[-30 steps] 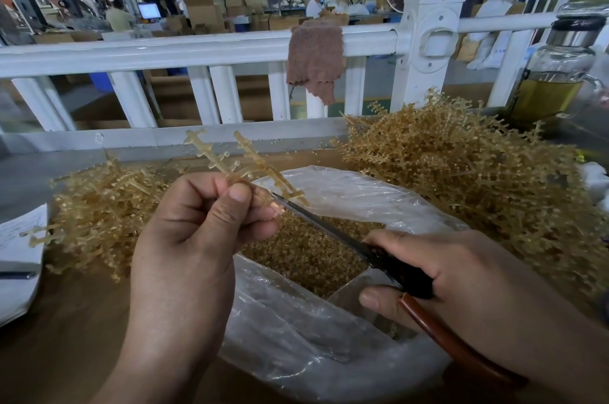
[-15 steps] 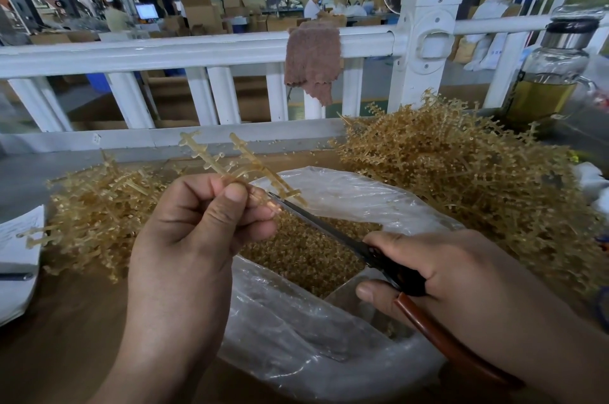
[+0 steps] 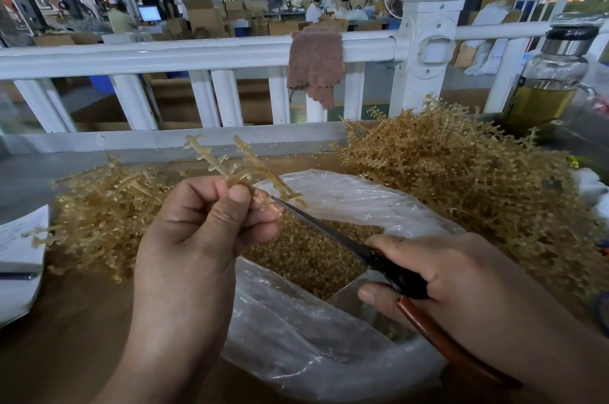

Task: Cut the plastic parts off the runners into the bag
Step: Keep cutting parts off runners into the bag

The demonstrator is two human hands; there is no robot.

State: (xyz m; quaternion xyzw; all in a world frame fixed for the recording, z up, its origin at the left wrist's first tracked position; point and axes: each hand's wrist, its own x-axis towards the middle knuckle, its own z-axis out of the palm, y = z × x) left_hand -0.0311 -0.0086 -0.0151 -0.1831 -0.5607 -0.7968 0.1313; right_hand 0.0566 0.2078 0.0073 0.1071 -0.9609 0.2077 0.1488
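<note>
One long white fence runs across the top, from 9 o'clock to 3 o'clock. Below it is one brown table that fills the bottom of the view.

There are two piles of golden plastic runners on the table. The big pile sits at 2 o'clock. The small pile sits at 9 o'clock. The sticks in each pile are too many and too tangled to count.

One clear plastic bag lies between the piles, from the middle down to 6 o'clock. Its mouth is open. Inside is a heap of small golden cut parts, too many to count.

Two hands are at work over the bag. The left hand comes up from 7 o'clock. Its thumb and fingers are curled and pinch one runner. The runner has two long stems with little side twigs, and they point up toward 11 o'clock. It is just above the far edge of the bag's mouth.

The right hand comes in from 4 o'clock. Its fingers are wrapped tight around one pair of scissors with a red-brown handle. The dark blades look close together. Their tip touches the runner right beside the left fingertips.

One glass bottle with yellow liquid stands at 2 o'clock, behind the big pile. One brown cloth hangs over the fence rail at 12 o'clock. One white paper lies at the table's edge at 9 o'clock.
</note>
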